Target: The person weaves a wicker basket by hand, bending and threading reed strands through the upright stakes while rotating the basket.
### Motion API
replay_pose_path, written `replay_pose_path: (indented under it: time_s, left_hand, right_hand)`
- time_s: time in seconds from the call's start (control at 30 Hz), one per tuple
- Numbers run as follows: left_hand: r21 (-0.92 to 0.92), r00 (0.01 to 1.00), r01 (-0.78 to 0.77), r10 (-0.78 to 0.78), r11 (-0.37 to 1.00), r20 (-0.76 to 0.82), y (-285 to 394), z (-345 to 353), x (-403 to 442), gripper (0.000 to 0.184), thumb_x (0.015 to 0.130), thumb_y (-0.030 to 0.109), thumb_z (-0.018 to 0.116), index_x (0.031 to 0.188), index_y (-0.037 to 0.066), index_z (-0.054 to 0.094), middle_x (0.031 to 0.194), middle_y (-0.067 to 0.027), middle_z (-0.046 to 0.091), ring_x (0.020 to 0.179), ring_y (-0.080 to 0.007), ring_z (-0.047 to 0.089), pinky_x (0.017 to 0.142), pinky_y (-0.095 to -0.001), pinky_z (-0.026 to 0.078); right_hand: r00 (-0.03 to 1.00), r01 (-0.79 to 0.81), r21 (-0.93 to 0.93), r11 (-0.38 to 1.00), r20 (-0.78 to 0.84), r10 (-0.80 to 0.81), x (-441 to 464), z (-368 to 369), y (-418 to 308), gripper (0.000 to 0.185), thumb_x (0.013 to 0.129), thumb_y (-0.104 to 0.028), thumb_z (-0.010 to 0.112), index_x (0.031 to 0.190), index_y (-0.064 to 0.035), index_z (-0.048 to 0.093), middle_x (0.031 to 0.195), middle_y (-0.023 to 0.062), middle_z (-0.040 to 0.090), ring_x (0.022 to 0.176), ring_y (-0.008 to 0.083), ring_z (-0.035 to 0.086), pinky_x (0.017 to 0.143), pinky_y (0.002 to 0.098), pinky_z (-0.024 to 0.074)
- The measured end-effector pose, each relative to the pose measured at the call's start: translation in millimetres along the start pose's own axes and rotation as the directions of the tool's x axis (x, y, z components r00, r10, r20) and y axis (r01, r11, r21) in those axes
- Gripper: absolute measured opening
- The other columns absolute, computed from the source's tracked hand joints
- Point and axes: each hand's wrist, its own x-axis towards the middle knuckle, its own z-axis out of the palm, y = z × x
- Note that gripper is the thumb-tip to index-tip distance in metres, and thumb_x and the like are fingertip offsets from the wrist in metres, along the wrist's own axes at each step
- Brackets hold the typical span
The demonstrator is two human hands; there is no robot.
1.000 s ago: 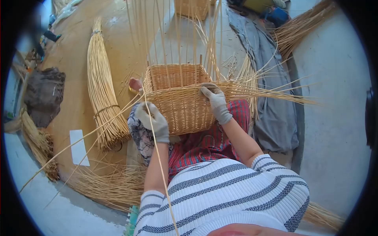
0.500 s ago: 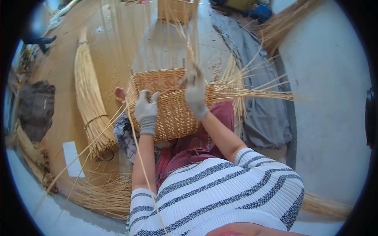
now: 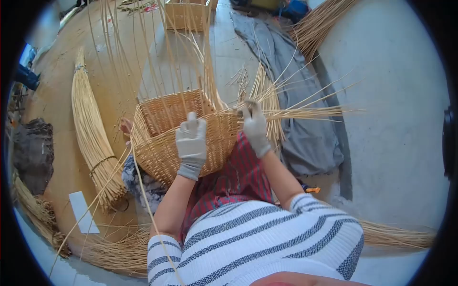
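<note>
A partly woven wicker basket rests on my lap, tilted, with tall upright stakes rising from its far side. My left hand, in a pale grey glove, grips the basket's near rim. At the right corner my right hand, gloved alike, has its fingers pinched on wicker strands; its fingertips are partly hidden. A spray of loose strands sticks out to the right, just beyond that hand. One long strand hangs from the basket's left corner toward me.
A tied wicker bundle lies on the floor at left, beside a white strip. Another basket stands ahead. Grey cloth and more wicker bundles lie on the right. Loose wicker spreads at lower left.
The basket has turned and tilted on my lap. My left hand has shifted right along the near rim. My right hand has moved from the upright stakes to the right corner strands.
</note>
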Motion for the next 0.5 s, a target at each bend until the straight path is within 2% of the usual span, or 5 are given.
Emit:
replay_pose_path:
  time_s: [0.07, 0.17, 0.23, 0.37, 0.5]
  left_hand:
    - [-0.188, 0.989, 0.072, -0.047, 0.98, 0.138, 34.0, -19.7, 25.6, 0.075, 0.083, 0.024, 0.073, 0.15, 0.018, 0.038, 0.135, -0.0139, 0.048, 0.093, -0.0325, 0.063, 0.078, -0.0439, 0.052]
    - [-0.331, 0.926, 0.178, -0.044, 0.927, 0.376, 68.3, -17.5, 41.9, 0.081, 0.085, 0.024, 0.072, 0.154, 0.018, 0.029, 0.15, -0.0185, 0.04, 0.097, -0.039, 0.066, 0.081, -0.0463, 0.055]
    - [-0.305, 0.894, 0.32, -0.179, 0.897, 0.41, 74.6, -17.1, 35.2, 0.084, 0.086, 0.027, 0.071, 0.157, 0.02, 0.025, 0.151, -0.0192, 0.038, 0.095, -0.0327, 0.067, 0.081, -0.0418, 0.055]
    - [-0.531, 0.959, 0.233, -0.103, 0.815, 0.264, 45.9, 13.5, 18.3, 0.082, 0.088, 0.022, 0.067, 0.158, 0.023, 0.023, 0.151, -0.0147, 0.039, 0.088, -0.0353, 0.067, 0.076, -0.0452, 0.056]
    - [-0.482, 0.965, 0.226, -0.127, 0.846, 0.23, 54.2, 8.2, 21.2, 0.083, 0.086, 0.014, 0.069, 0.156, 0.023, 0.026, 0.142, -0.0109, 0.047, 0.093, -0.0346, 0.066, 0.075, -0.0442, 0.056]
  right_hand:
    - [0.999, 0.024, 0.015, 1.0, 0.036, -0.024, -6.0, -18.0, -3.0, 0.037, 0.091, -0.008, 0.068, 0.125, -0.0078, 0.055, 0.09, 0.0107, 0.07, 0.081, 0.0189, 0.07, 0.073, 0.0324, 0.0549]
    - [0.855, 0.498, -0.517, 0.696, 0.161, -0.492, 25.1, -14.3, -48.7, 0.034, 0.093, -0.008, 0.064, 0.127, -0.0081, 0.057, 0.094, 0.0101, 0.072, 0.084, 0.0224, 0.071, 0.073, 0.0322, 0.055]
    - [0.949, 0.281, -0.483, 0.829, 0.266, -0.167, 52.2, -8.9, -52.9, 0.042, 0.092, -0.012, 0.067, 0.131, -0.0124, 0.054, 0.102, 0.0105, 0.072, 0.09, 0.0273, 0.071, 0.076, 0.0364, 0.0542]
    - [0.794, 0.324, -0.647, 0.691, 0.582, 0.173, 95.2, -27.7, -31.1, 0.052, 0.093, -0.021, 0.065, 0.142, -0.0177, 0.047, 0.109, 0.0115, 0.072, 0.097, 0.0326, 0.069, 0.083, 0.0409, 0.0542]
    - [0.697, 0.311, -0.624, 0.717, 0.662, 0.274, 109.5, -29.9, -44.4, 0.055, 0.093, -0.019, 0.063, 0.144, -0.0191, 0.043, 0.11, 0.0136, 0.073, 0.103, 0.0318, 0.069, 0.09, 0.0411, 0.0525]
